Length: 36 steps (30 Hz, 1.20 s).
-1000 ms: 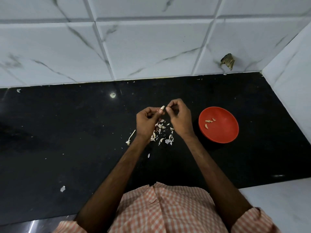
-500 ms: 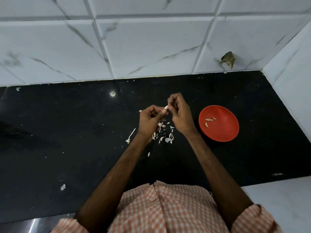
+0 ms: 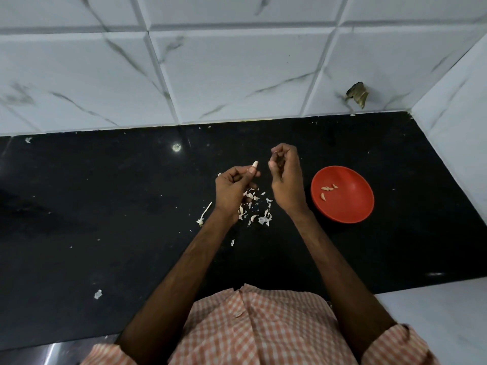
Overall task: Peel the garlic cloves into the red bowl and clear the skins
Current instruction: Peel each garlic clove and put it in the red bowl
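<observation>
My left hand pinches a pale garlic clove between thumb and fingers, its tip pointing up. My right hand hovers just to the right of it, a small gap between them, fingers curled; whether it holds a scrap of skin I cannot tell. Beneath both hands lies a scatter of white garlic skins on the black counter. To the right stands the red bowl with several peeled cloves inside.
A thin garlic stem lies left of the skins, and a stray skin scrap lies near the counter's front left. White marbled tiles back the black counter; a side wall closes the right.
My hands, joined at the clove before, have pulled apart: the right hand has moved right and up, while the left keeps the clove.
</observation>
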Motion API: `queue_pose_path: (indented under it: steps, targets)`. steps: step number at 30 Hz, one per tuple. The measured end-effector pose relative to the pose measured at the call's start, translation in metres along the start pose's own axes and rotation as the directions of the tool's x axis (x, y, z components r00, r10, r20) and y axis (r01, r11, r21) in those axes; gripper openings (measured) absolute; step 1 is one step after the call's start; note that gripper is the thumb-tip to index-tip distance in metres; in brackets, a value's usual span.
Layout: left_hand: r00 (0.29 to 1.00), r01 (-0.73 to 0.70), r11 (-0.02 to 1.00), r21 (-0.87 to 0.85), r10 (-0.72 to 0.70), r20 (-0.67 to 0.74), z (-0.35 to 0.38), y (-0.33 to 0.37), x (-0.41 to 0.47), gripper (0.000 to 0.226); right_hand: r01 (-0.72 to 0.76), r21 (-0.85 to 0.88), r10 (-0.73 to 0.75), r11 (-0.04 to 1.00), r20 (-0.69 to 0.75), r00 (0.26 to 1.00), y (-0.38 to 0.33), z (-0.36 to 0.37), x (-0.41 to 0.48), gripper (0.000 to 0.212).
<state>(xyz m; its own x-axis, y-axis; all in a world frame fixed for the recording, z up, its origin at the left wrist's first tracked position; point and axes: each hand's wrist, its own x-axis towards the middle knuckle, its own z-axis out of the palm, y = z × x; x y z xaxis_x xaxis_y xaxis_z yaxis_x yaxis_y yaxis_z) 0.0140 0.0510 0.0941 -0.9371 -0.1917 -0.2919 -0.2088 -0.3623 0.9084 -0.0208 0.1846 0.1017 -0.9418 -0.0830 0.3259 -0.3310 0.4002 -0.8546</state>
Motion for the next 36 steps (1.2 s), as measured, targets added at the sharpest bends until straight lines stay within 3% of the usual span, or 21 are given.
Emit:
queue_pose_path:
  steps: [5,10,15,22,30,36]
  targets:
    - [1.000,-0.003,1.000,0.002,0.003,-0.002,-0.001,0.000,0.000,0.021,0.078,-0.103,-0.071,0.992,0.073,0.995,0.002,-0.003,0.002,0.014]
    - [0.997,-0.075,0.993,0.087,0.074,0.013,-0.003,-0.001,0.000,0.013,0.146,-0.214,-0.124,0.966,0.113,0.986,0.005,-0.004,0.002,0.008]
    - [0.980,-0.196,0.963,0.183,0.185,0.076,-0.004,-0.002,0.002,0.006,0.180,-0.268,-0.136,0.946,0.173,0.975,0.005,-0.010,0.005,0.007]
    - [0.961,-0.261,0.915,0.306,0.216,0.173,-0.010,-0.006,0.008,0.007,0.173,-0.308,-0.060,0.936,0.342,0.938,0.006,-0.022,0.011,0.019]
    - [0.981,-0.178,0.963,0.204,0.157,0.116,-0.005,-0.006,0.003,0.005,0.202,-0.349,-0.084,0.915,0.325,0.942,0.005,-0.013,0.008,0.018]
    - [0.994,-0.091,0.991,0.100,0.085,0.068,-0.001,-0.004,0.001,0.009,0.176,-0.271,-0.090,0.946,0.303,0.949,0.003,-0.010,0.004,0.013]
